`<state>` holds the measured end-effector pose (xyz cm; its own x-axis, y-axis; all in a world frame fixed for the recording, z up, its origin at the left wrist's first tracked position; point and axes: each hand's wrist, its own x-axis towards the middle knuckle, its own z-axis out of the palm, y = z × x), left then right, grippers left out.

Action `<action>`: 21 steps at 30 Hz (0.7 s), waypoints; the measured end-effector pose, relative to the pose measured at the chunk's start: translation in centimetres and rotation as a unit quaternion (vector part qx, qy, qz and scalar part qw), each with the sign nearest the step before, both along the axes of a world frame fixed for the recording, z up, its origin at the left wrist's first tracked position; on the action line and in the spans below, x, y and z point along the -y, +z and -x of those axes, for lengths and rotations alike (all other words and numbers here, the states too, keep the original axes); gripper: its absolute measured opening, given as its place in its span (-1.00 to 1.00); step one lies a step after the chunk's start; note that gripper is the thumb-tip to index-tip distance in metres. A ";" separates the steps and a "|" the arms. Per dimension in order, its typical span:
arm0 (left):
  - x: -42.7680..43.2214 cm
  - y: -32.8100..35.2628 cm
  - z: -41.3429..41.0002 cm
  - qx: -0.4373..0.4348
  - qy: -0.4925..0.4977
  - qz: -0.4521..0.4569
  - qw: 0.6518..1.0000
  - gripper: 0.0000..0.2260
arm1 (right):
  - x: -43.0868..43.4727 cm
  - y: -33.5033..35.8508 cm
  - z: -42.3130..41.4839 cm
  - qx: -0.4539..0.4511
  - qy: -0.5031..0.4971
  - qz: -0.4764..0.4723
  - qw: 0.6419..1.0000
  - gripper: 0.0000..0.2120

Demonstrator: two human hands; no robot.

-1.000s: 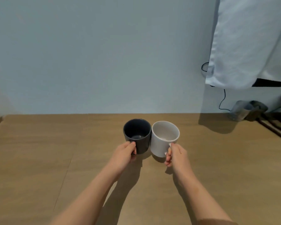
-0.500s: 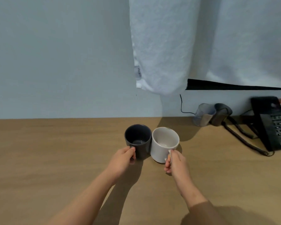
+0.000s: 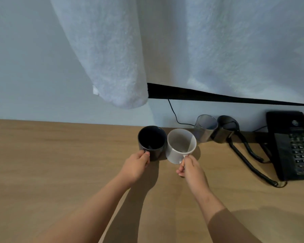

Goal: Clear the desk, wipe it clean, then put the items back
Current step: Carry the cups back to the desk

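— Wooden desk [image 3: 51, 163], two mugs: how do the hands sit?
— Both arms reach straight forward. The left hand [image 3: 136, 166] curls round the handle of the dark mug [image 3: 152, 142]; the right hand [image 3: 191, 168] pinches the handle of the white mug [image 3: 181, 146].
— And the mugs?
— Side by side, touching, near the wall [image 3: 33, 67]. Mouths up, axes roughly upright, handles toward the person.

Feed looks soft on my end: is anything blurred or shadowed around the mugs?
Head view: dark mug and white mug look sharp; phone at right edge is smeared, keys unreadable; soft arm shadows lie on the desk by left hand and right hand; no glare.
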<state>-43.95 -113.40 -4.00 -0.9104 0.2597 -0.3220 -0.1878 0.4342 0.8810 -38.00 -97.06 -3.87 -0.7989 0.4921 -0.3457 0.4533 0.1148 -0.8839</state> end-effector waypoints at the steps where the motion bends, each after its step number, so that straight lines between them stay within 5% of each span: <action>1: -0.5 0.0 0.5 -0.003 0.000 0.007 1.000 -0.68 | -0.6 0.0 0.6 0.000 0.003 -0.002 1.000 -0.71; 21: -4.8 -0.2 6.1 0.003 0.033 0.005 0.999 -0.71 | -4.1 0.2 6.9 0.006 -0.009 0.044 0.999 -0.71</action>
